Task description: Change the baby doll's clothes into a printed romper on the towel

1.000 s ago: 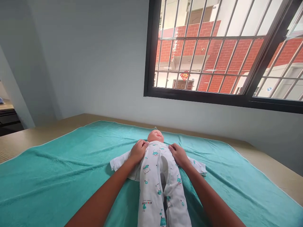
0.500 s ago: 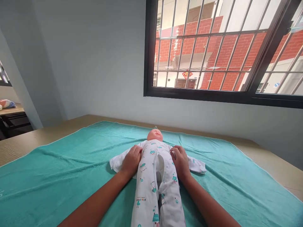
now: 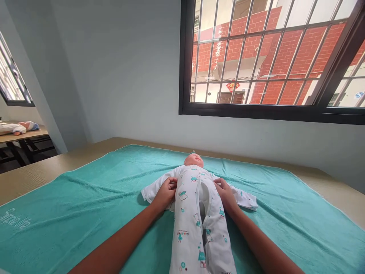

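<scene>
A baby doll (image 3: 194,160) lies face up with its head away from me. Over its body is a white baby romper (image 3: 188,213) printed with small teal houses and figures; a slit gapes between the legs. White sleeves stretch out to both sides. My left hand (image 3: 165,195) has its fingers bent against the romper's left edge at the doll's side, gripping the cloth. On the opposite edge, my right hand (image 3: 226,195) pinches the fabric with curled fingers. The exact fingertip contact is partly hidden on both sides.
A teal towel (image 3: 94,213) with some creases covers most of the wooden table (image 3: 34,173). Behind is a grey wall (image 3: 128,76) with a barred window (image 3: 256,112). At the far left, another table (image 3: 25,136) bears a bundle of cloth.
The view has swung a little to the left, so the scene sits further right. Both hands stay at the romper's sides, with slight shifts in their fingers.
</scene>
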Demonstrator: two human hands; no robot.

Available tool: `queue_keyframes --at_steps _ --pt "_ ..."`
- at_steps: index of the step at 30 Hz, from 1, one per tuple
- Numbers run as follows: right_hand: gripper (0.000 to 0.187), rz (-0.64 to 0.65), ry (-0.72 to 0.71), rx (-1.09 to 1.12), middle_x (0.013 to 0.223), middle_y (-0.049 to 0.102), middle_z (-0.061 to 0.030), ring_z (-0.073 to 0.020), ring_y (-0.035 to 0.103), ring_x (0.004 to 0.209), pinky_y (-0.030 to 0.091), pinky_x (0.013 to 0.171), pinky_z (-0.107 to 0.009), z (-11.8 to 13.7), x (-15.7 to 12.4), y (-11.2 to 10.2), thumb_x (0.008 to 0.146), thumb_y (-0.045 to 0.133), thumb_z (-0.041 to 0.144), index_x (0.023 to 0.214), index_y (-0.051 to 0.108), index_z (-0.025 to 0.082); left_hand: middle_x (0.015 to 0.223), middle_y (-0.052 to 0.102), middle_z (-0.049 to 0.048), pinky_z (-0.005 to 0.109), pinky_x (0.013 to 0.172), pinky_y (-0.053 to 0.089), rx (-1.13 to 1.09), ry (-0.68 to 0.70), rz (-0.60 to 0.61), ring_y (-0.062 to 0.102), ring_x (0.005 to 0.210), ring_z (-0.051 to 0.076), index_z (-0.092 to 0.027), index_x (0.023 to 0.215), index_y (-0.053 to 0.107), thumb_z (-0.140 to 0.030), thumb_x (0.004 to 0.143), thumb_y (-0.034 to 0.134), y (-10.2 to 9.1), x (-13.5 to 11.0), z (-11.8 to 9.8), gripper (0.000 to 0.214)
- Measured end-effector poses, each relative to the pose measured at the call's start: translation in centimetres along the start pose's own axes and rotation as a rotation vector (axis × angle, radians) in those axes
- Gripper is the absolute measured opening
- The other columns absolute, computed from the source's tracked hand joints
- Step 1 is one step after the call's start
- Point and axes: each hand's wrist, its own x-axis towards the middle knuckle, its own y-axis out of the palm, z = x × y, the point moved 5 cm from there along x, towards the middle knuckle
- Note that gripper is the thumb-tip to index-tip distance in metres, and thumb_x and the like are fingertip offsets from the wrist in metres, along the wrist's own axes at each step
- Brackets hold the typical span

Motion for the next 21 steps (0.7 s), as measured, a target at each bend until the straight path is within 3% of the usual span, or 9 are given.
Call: queue_keyframes --at_steps 6,11,21 --pt "0.044 0.142 0.072 0.272 0.083 0.071 -0.0004 -0.0182 0.062 0.064 0.045 0.059 -0.028 0.2 -0.3 0.5 0.065 0.069 0.042 0.099 0.048 0.024 0.106 0.072 0.0104 0.036 0.073 0.057 -0.211 -0.111 0.116 0.07 0.087 0.024 -0.021 0.119 0.054 -0.036 0.071 0.077 2.1 -1.6 -0.7 0.055" --pt "0.052 0.259 0.105 0.414 0.097 0.072 -0.0036 -0.0208 0.068 0.075 0.051 0.066 -0.031 0.5 -0.6 1.2 0.06 0.079 0.031 0.101 0.048 0.025 0.106 0.072 0.0104 0.04 0.078 0.057 -0.197 -0.08 0.138 0.068 0.097 0.029 -0.02 0.114 0.064 -0.029 0.068 0.078 2.6 -1.9 -1.5 0.049" --pt "0.032 0.146 0.205 0.212 0.084 0.074 -0.0061 -0.0231 0.067 0.071 0.053 0.064 -0.034 0.5 -1.1 0.8 0.064 0.074 0.033 0.092 0.067 0.019 0.108 0.07 0.0113 0.037 0.077 0.057 -0.222 -0.122 0.031 0.067 0.095 0.027 -0.019 0.105 0.062 -0.027 0.066 0.081 1.7 -1.4 -0.4 0.044"
